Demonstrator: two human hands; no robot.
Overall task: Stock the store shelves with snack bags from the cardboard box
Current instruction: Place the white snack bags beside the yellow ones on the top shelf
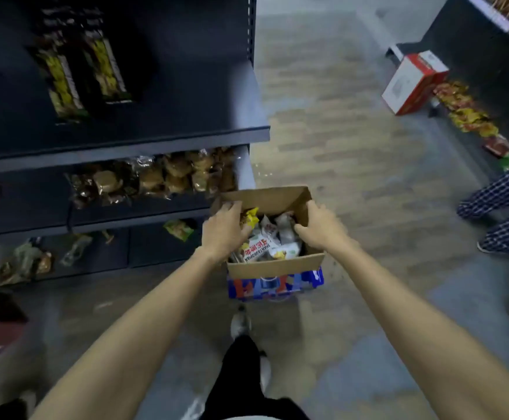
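Snack bags (265,237) heaped in cardboard box (274,262), directly under both hands: left hand (224,228) curled onto them, right hand (320,225) loosely curled, grip unclear.

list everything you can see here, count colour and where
cardboard box: one, brown with blue and red print low on its side, on the floor at the shelf end, open
snack bags: several, white, yellow and red, inside the box
shelves: one dark unit, left
tall packs: two, yellow and black, top shelf
brown packs: many, clear wrap, middle shelf
green bag: one, lower shelf
red and white carton: one, on the floor, far right
mixed bags: many, red and yellow, right shelf base
another person's legs: checked blue trousers, right edge
left hand: fingers in the box on the bags
right hand: on the box's right edge, fingers curled inward
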